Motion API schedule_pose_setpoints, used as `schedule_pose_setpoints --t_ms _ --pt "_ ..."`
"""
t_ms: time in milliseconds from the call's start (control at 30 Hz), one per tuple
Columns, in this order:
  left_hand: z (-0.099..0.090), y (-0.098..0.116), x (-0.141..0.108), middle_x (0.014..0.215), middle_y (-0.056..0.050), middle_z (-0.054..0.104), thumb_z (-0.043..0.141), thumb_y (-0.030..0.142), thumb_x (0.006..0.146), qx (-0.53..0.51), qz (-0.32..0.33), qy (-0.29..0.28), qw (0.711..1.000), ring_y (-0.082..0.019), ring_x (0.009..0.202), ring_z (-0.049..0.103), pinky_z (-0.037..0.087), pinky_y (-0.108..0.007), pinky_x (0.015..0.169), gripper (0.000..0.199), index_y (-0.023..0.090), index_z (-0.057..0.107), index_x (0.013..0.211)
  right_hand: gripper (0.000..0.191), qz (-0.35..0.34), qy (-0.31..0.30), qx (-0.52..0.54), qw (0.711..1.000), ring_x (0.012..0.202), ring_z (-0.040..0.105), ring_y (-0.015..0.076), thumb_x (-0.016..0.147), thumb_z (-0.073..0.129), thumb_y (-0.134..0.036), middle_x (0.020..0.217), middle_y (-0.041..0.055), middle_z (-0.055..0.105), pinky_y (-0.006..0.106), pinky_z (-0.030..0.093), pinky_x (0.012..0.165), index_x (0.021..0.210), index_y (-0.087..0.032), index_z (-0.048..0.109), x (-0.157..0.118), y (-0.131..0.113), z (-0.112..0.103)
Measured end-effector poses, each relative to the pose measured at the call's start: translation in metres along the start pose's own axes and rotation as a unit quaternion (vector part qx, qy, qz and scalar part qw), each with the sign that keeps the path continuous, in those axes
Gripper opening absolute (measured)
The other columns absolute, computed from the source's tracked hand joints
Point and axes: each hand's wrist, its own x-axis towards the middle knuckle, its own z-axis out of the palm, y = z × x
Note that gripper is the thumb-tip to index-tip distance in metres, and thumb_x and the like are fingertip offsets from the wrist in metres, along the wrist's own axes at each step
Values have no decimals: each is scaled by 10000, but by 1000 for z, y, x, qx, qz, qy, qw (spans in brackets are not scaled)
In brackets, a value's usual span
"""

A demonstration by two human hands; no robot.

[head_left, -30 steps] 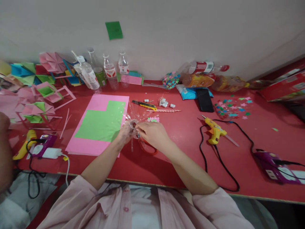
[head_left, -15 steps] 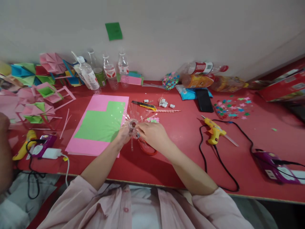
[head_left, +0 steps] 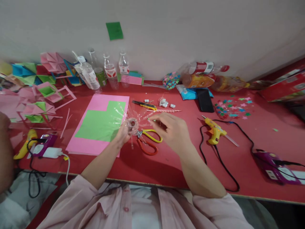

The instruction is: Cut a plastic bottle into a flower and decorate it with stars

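Note:
My left hand (head_left: 124,131) is closed around the neck of a cut clear plastic bottle (head_left: 132,122), whose thin strips fan outward over the table. To its right, my right hand (head_left: 168,128) is pinched at the tips of some strips, near small coloured stars; what lies between its fingers is too small to make out. Scissors (head_left: 148,149) with one red and one yellow handle lie just below and between the hands. Green paper (head_left: 97,125) on pink sheets (head_left: 83,148) lies left of the bottle.
A yellow glue gun (head_left: 214,132) with a black cord lies at right, near a phone (head_left: 205,100) and scattered stars (head_left: 232,107). Behind are a yellow cutter (head_left: 145,105) and bottles (head_left: 111,71). Paper crafts (head_left: 47,92) and another person's arm (head_left: 5,152) are at left.
My right hand has moved right, away from the bottle neck, uncovering the scissors, including the yellow handle. My left hand still holds the bottle in nearly the same place.

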Motion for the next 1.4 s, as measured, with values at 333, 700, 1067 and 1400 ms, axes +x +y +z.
schedule_pose_setpoints --t_ms 333,700,1067,1400 --pt "2 -6 -1 436 65 393 584 101 676 51 44 32 997 -26 349 308 186 -134 353 95 142 516 623 133 -95 -99 -132 982 816 499 199 854 537 -173 845 82 593 313 394 685 841 -158 669 1 -2 22" --pt "2 -8 0 457 66 397 573 223 770 54 40 95 993 -30 362 316 208 -148 366 130 145 544 670 151 -120 -20 -145 982 1248 367 288 819 583 -173 1319 94 495 539 180 1120 693 -196 664 1 11 58" --pt "6 -7 -2 422 74 366 528 232 822 69 21 87 994 -28 333 283 182 -154 359 197 139 545 649 186 -119 -32 -126 984 1269 369 275 838 588 -201 1331 56 525 540 166 1134 689 -209 699 1 17 66" --pt "4 -9 -3 452 43 467 579 227 792 85 23 71 994 -35 357 360 225 -151 373 158 140 574 660 193 -115 -42 -141 982 1257 390 287 828 573 -149 1263 47 582 583 180 1119 698 -213 700 2 15 63"
